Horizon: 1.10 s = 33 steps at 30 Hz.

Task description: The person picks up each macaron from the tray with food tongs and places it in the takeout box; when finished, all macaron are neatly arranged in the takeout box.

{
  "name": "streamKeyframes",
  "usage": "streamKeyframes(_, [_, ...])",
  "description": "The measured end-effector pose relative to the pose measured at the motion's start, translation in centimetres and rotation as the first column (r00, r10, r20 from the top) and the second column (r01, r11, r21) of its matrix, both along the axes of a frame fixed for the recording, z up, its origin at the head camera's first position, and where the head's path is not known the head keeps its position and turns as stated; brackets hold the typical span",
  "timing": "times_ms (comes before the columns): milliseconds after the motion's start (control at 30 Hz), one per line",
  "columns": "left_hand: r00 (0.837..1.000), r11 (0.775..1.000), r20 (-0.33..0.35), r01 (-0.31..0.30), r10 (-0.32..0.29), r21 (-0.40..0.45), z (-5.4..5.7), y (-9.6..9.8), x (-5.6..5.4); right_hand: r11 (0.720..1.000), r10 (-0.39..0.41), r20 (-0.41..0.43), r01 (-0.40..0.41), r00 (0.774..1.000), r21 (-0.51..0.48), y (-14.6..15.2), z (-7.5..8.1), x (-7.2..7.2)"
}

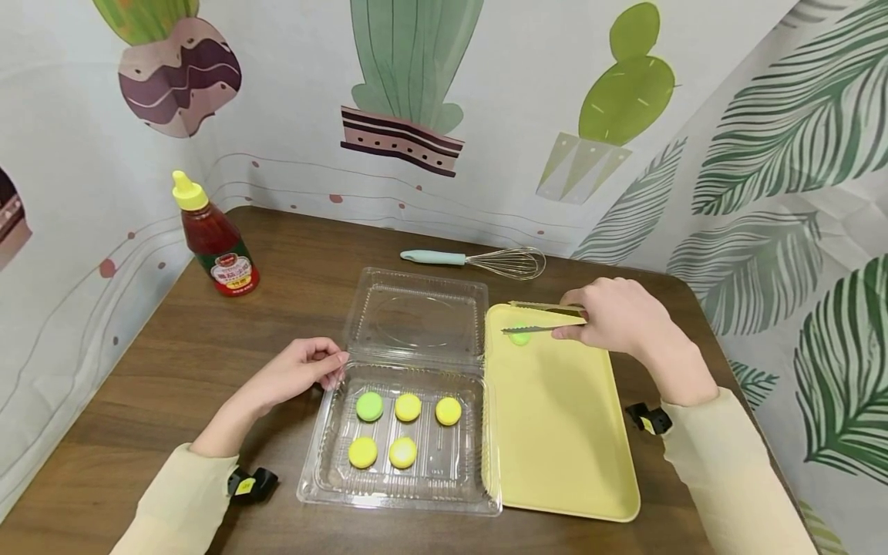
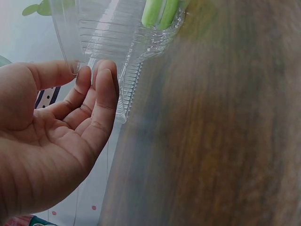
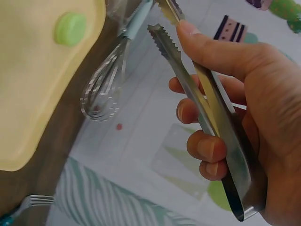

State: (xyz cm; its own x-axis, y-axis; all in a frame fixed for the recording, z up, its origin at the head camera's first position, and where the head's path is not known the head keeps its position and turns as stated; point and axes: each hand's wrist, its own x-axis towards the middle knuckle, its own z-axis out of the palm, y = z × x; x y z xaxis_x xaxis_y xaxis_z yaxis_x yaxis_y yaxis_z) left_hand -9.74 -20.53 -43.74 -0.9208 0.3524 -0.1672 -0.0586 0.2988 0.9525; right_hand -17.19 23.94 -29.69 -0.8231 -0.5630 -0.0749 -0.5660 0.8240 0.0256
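Note:
My left hand (image 1: pixel 315 364) pinches the upper left rim of a hinged clear plastic container (image 1: pixel 322 478), between thumb and fingers in the left wrist view. Inside its base sit several macarons in two rows: one green macaron (image 1: pixel 370 406) and the others yellow, such as the yellow macaron (image 1: pixel 448 411) at right. My right hand (image 1: pixel 613 312) grips metal tongs (image 3: pixel 214 108), their serrated tips spread apart with nothing between them. Below the tips, a green macaron (image 3: pixel 70 28) lies on the far end of a yellow tray (image 1: pixel 555 432).
The container's lid (image 1: pixel 416 312) lies folded back, away from me. Behind it is a whisk (image 1: pixel 479 260) with a pale blue handle. A red sauce bottle (image 1: pixel 220 250) stands at the back left. A fork (image 3: pixel 35 202) shows past the tray in the right wrist view.

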Motion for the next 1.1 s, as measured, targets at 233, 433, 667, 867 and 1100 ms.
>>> streamKeyframes(233, [1.0,1.0,0.011,-0.005,0.005,0.004,0.1,0.1,0.0,0.999,-0.029,0.055,0.027,0.998,0.034,0.7,-2.3,-1.8])
streamKeyframes(433, [1.0,1.0,0.006,0.002,-0.003,0.014,0.2,0.1,0.0,0.998,-0.046,0.073,0.043,0.996,0.052,0.9,-3.6,-2.5])
streamKeyframes(667, [1.0,1.0,0.013,-0.004,0.004,-0.003,0.2,0.0,0.0,0.998,-0.053,0.082,0.049,0.995,0.051,1.1,-4.4,-2.7])
streamKeyframes(867, [1.0,1.0,0.015,-0.005,0.005,-0.009,0.1,0.0,0.0,0.997,-0.058,0.088,0.052,0.994,0.063,1.3,-4.5,-2.7])
streamKeyframes(1100, [1.0,1.0,0.014,-0.007,0.007,-0.018,-0.2,0.1,-0.1,0.994,-0.087,0.118,0.079,0.989,0.074,1.5,-4.5,-2.7])
